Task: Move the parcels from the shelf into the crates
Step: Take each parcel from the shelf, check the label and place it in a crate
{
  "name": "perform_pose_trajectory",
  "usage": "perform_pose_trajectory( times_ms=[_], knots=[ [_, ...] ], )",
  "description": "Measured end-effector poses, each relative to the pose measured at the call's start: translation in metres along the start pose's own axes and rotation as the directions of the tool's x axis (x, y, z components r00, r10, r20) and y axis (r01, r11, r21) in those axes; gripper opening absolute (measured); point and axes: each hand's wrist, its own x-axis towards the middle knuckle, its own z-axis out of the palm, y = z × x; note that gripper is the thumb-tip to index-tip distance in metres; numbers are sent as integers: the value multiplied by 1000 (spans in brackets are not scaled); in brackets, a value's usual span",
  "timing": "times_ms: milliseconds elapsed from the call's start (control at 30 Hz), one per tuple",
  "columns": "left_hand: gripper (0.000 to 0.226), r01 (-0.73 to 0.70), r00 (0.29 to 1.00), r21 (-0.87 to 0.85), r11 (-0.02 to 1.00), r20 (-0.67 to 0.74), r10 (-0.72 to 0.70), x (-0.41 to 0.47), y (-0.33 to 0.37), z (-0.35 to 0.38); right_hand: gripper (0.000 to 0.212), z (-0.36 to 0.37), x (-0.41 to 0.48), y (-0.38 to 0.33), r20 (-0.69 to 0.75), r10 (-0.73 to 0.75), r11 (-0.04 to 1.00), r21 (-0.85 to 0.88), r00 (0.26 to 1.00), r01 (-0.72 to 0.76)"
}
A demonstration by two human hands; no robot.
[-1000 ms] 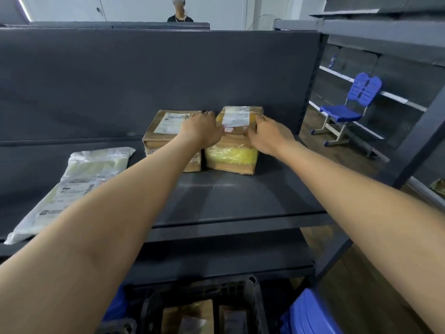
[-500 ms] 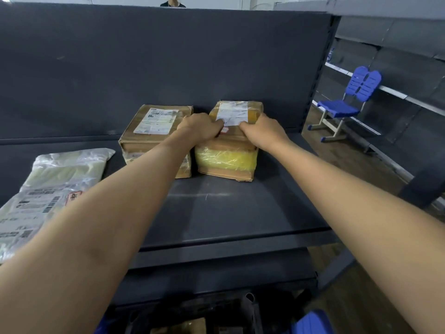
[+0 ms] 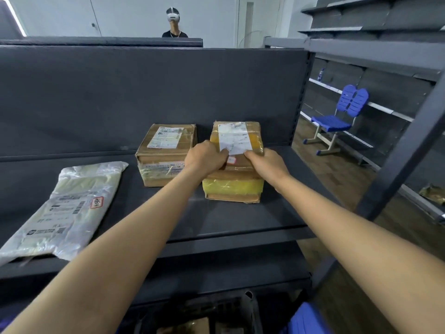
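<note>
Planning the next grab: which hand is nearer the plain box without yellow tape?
Left. The left hand grips the taped box right beside the plain box; the right hand grips its far side.

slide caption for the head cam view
Left hand and right hand grip the yellow-taped parcel on the dark shelf, beside a second box and a plastic mailer.

The back panel (image 3: 144,97) closes the far side, just behind the left box (image 3: 166,153) and right box (image 3: 231,189). The slim gap between the boxes is covered by the left hand (image 3: 204,159). The right hand (image 3: 267,165) grips the right box's right side, where a strip of bare deck (image 3: 240,220) runs to the post (image 3: 299,100). Nearer than the boxes the deck lies bare to its edge. A wider lane runs between the bag (image 3: 65,208) and the left box. Above the boxes is open. Below, a lower shelf (image 3: 216,268) overhangs the crate (image 3: 250,309).
</note>
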Motion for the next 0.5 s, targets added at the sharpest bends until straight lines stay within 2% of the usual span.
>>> perform_pose_trajectory(
  times_ms=[133, 267, 500],
  knots=[
    [29, 18, 996, -138, 990, -85, -30, -47, 8, -7, 12, -8, -44, -8, -48, -72, 996, 52, 996, 74],
    [31, 43, 988, -283, 958, -129, -82, -96, 8, -19, 20, -13, -86, -20, -76, -111, 991, 64, 991, 116],
    [65, 82, 974, -464, 882, -149, -169, -182, -12, -53, 19, 0, -170, -28, -31, -213, 962, 170, 977, 215]
  ],
)
